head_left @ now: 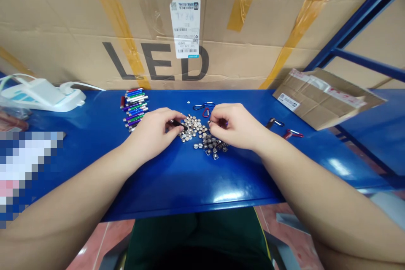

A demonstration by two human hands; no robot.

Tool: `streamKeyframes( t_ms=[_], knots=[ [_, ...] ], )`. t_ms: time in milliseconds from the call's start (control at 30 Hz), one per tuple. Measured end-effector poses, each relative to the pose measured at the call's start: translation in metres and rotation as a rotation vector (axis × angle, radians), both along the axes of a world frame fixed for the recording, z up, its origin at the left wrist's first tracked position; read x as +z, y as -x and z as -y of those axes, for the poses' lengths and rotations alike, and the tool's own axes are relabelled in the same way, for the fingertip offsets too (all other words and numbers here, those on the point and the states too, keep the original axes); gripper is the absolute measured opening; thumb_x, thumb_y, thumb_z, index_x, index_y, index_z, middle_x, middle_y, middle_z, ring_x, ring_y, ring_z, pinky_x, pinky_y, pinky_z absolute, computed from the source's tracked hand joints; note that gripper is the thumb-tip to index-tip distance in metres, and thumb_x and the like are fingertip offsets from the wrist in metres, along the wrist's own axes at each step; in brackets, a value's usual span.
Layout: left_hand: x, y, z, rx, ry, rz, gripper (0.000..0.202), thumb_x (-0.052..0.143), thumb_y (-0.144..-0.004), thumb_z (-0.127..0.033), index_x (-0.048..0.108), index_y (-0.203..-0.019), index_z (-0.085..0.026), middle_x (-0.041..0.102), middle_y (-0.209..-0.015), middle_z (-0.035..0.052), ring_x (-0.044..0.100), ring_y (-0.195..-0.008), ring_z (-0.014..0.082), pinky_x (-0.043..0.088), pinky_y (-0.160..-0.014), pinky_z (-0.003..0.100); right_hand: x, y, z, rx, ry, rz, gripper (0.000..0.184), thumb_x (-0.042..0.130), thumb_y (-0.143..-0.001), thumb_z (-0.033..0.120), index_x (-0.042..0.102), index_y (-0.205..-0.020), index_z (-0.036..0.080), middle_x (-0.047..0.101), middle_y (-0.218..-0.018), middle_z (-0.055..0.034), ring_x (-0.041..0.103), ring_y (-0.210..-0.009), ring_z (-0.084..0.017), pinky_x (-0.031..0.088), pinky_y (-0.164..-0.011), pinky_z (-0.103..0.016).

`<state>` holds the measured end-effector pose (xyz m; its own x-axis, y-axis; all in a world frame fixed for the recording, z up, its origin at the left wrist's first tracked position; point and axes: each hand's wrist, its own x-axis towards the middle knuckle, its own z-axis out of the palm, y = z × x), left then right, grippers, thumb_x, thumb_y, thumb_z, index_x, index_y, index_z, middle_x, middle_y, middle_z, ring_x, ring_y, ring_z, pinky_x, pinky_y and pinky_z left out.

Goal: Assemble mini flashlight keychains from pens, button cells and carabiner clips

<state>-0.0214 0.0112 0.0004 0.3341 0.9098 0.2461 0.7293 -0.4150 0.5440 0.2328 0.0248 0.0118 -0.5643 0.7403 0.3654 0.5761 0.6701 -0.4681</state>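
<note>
My left hand [159, 130] pinches a slim black tube [176, 123] between thumb and fingers, its end pointing toward the middle. Beside it lies a heap of silver button cells [198, 125]. My right hand [236, 125] is closed, thumb against index finger, right of the heap; whatever is in the pinch is too small to make out. Under and in front of that hand spreads a pile of small dark metal clip-like parts [212, 143]. Several slim coloured metal tubes [136, 107], in purple, green, blue, silver and red, lie stacked left of my left hand.
Small carabiners [206, 112] lie behind the heap. At right are a black-strapped carabiner [277, 122] and a red one [294, 134]. An open cardboard box [325, 97] stands at back right, a white power strip [44, 95] at left. A large carton [126, 17] walls the back.
</note>
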Motion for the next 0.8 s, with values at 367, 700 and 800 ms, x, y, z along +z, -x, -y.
streamKeyframes(
  t_ms=[367, 700, 800],
  knots=[
    [0.003, -0.003, 0.004, 0.011, 0.213, 0.48, 0.028, 0.083, -0.079, -0.04, 0.066, -0.086, -0.019, 0.077, -0.098, 0.0058, 0.073, -0.089, 0.022, 0.062, -0.088, 0.039, -0.001, -0.002, -0.001, -0.003, 0.075, -0.06, 0.025, 0.058, -0.088, 0.023, 0.05, -0.065, 0.019, 0.052, -0.063, 0.0022, 0.044, -0.061, -0.012, 0.033, -0.062, -0.029],
    [-0.003, -0.014, 0.007, -0.058, 0.526, 0.863, 0.044, 0.1, -0.067, -0.038, 0.076, -0.095, -0.015, 0.081, -0.088, 0.0031, 0.078, -0.084, 0.015, 0.064, -0.085, 0.024, 0.0, -0.001, 0.001, 0.206, 0.089, -0.093, 0.029, 0.054, -0.105, 0.028, 0.057, -0.078, 0.018, 0.054, -0.069, 0.0035, 0.049, -0.066, -0.011, 0.035, -0.065, -0.025],
    [-0.003, -0.013, 0.006, -0.066, 0.522, 0.882, 0.046, 0.1, -0.069, -0.043, 0.078, -0.098, -0.015, 0.082, -0.086, 0.0036, 0.078, -0.082, 0.014, 0.065, -0.084, 0.023, -0.001, -0.001, -0.001, 0.243, 0.063, -0.053, 0.031, 0.052, -0.106, 0.028, 0.053, -0.077, 0.018, 0.052, -0.069, 0.003, 0.047, -0.066, -0.012, 0.035, -0.066, -0.025]
  ],
)
